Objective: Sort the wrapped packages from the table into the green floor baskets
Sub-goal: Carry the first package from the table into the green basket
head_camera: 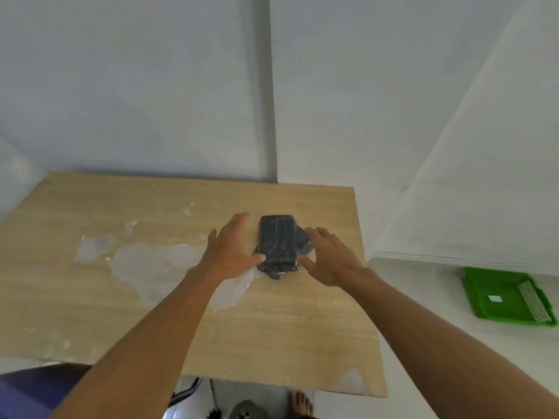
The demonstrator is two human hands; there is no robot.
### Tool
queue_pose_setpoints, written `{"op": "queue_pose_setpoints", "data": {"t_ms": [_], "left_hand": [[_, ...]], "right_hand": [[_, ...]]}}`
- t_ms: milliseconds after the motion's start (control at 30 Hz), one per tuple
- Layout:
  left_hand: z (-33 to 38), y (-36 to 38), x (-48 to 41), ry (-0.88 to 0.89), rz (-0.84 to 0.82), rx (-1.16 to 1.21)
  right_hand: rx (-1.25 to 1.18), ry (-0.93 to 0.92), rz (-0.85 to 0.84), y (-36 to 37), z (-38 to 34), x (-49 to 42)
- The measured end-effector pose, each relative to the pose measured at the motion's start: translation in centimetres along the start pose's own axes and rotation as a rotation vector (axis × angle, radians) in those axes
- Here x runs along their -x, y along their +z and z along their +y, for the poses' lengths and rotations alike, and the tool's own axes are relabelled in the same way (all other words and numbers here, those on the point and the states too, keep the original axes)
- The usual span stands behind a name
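Left hand [231, 249]: spread open, palm down, thumb tip touching the near left corner of the package; gripping nothing.
Right hand [328, 258]: open, fingers fanned, just beside the package's right edge; contact with the wrap too close to call, no grip formed.
Package [277, 241]: dark, wrapped in shiny film, lying flat on the desk between both hands; long axis running away from the body toward the wall, slightly tilted; bunched wrap at the near end, a darker flap sticking out on the right side.
Writing: pale flecks on the wrap only, nothing readable.
Desk [302, 328]: light wood grain, worn white patches left of the package.
Green basket [484, 309]: on the pale floor to the right, well apart from the desk; small white label and a white gridded strip inside, no text legible.
Bare foot [301, 403]: on the floor below the desk's near edge.
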State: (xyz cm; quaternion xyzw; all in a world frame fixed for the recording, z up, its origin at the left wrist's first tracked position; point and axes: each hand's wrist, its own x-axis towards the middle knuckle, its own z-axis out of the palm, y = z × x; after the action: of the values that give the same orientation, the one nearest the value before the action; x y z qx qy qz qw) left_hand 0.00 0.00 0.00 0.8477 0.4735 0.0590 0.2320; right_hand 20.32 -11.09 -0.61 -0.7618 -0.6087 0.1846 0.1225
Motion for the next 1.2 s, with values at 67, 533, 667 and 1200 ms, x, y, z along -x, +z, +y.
{"op": "queue_pose_setpoints", "data": {"t_ms": [67,533,667,1200], "left_hand": [[-0.3,1.2,-1.0,0.001,-0.012,-0.013],[-3.1,10.4,-6.2,0.072,-0.214,-0.252],[-3.5,11.5,-6.7,0.153,-0.228,-0.44],[-6.3,5.5,-7.4,-0.005,-0.013,0.651]], "right_hand": [[-0.017,0.023,-0.038,1.2,0.5,-1.3],[-0.083,0.115,-0.17,8.1,2.1,-7.4],[-0.168,0.134,-0.164,9.1,1.9,-7.9],[-0.613,0.37,0.049,8.6,2.9,-9.5]]}}
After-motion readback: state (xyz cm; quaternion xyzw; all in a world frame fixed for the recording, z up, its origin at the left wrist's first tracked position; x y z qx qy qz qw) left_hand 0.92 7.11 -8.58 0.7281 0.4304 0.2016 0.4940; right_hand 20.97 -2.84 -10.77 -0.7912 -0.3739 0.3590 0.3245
